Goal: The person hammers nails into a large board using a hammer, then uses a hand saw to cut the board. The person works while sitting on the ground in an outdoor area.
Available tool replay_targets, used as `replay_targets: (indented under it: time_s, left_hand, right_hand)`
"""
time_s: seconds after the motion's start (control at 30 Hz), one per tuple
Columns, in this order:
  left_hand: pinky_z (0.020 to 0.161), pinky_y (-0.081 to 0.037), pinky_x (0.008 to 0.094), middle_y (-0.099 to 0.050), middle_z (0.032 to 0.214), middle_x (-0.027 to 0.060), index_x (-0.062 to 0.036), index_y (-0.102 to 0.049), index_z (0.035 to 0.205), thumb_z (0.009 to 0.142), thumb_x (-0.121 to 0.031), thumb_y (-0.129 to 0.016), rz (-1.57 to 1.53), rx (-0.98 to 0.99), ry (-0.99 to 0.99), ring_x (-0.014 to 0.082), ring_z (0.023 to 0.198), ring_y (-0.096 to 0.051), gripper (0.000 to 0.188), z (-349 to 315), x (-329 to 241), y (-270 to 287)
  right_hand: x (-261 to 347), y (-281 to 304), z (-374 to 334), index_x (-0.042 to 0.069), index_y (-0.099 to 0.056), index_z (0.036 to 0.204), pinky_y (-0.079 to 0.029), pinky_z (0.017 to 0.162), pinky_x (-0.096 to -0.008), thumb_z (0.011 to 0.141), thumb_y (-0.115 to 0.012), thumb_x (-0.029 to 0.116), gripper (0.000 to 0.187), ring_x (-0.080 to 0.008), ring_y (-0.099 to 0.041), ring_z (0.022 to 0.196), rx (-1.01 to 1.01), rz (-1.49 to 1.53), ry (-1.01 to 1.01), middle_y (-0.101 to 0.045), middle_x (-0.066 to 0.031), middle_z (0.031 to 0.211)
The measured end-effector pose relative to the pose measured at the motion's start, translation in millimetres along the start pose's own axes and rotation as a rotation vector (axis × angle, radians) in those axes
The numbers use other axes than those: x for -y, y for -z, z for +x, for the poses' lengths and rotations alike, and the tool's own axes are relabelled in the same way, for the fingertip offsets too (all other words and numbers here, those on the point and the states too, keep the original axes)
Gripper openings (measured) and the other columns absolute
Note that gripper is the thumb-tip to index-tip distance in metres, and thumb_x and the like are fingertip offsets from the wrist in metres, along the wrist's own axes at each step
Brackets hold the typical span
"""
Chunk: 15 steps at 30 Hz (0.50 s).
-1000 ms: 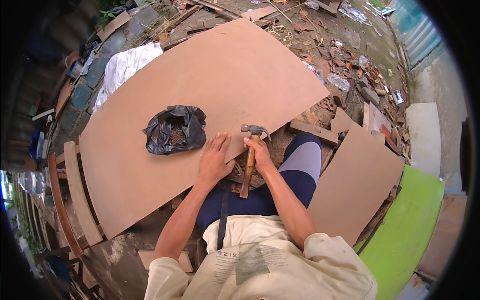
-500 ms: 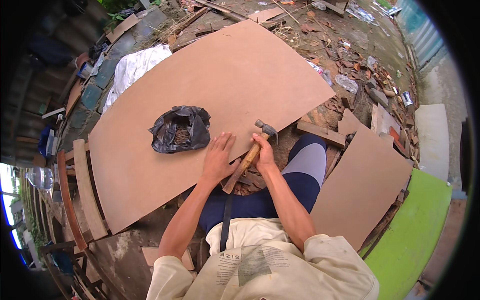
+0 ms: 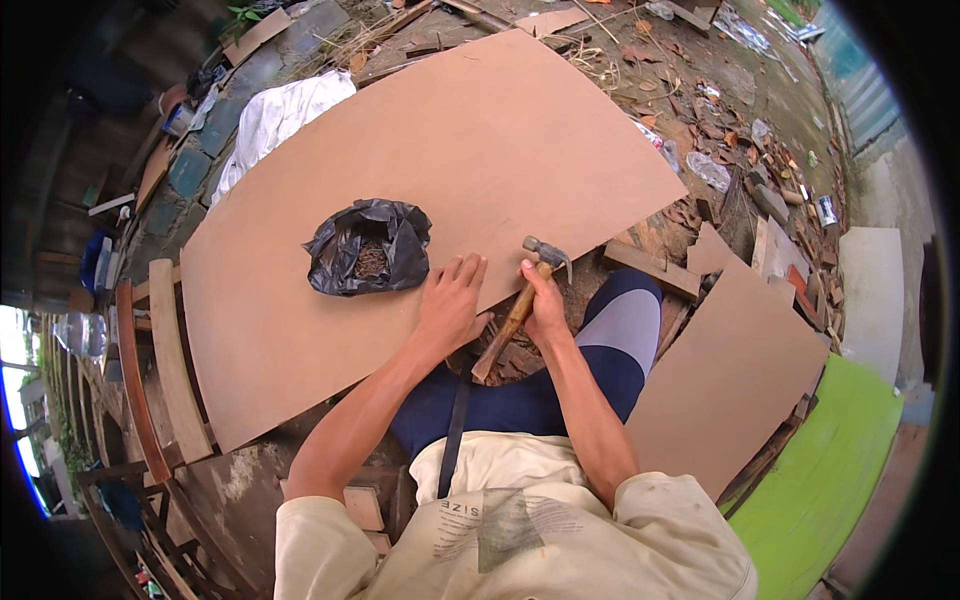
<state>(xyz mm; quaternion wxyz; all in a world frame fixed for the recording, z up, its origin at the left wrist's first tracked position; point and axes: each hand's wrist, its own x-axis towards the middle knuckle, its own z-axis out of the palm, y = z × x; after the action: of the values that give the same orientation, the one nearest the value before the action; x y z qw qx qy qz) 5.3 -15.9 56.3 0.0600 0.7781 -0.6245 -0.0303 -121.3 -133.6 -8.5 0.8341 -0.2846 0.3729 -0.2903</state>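
Observation:
A large brown hardboard sheet [image 3: 430,170] lies flat in front of me. My left hand [image 3: 450,300] rests palm down on its near edge, fingers spread. My right hand [image 3: 545,300] grips the wooden handle of a claw hammer [image 3: 520,295]; the steel head sits just above the sheet's near edge, beside my left fingertips. A crumpled black plastic bag [image 3: 370,245], open with small rusty bits inside, lies on the sheet to the left of my left hand.
A smaller brown board piece [image 3: 735,370] lies by my right knee. A green panel [image 3: 830,470] is at the far right. Wooden slats [image 3: 170,360] run along the left, a white cloth [image 3: 275,115] beyond the sheet, and rubble and leaves at upper right.
The hammer has tilted: its head swung to the right and its handle end down-left. My left hand stayed pressed on the sheet's edge.

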Motion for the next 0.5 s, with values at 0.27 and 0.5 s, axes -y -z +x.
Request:
replay_targets:
  time_s: [0.27,0.5]
  left_hand:
    - [0.098,-0.048,0.0438,-0.064,0.127,0.0152,-0.0046,-0.06,0.132,0.08,-0.029,-0.08,-0.397,-0.205,0.062,0.0322,0.116,-0.061,0.061,-3.4,18.2,7.8]
    - [0.09,-0.052,0.0408,-0.071,0.101,0.0167,-0.0018,-0.072,0.106,0.088,-0.004,-0.065,-0.34,-0.674,0.43,0.035,0.101,-0.067,0.02,-15.8,132.9,39.8]
  right_hand:
    - [34.3,8.4,-23.0,0.001,-0.071,0.109,-0.055,0.075,-0.0394,0.093,-0.069,0.053,0.055,-0.0259,-0.069,0.085,-0.139,-0.864,0.091,-0.069,-0.0118,0.085]
    - [64.2,-39.5,-13.8,0.0,-0.064,0.097,-0.054,0.057,-0.0277,0.101,-0.062,0.044,0.044,-0.0155,-0.065,0.061,0.158,-0.865,0.057,-0.068,-0.0098,0.086]
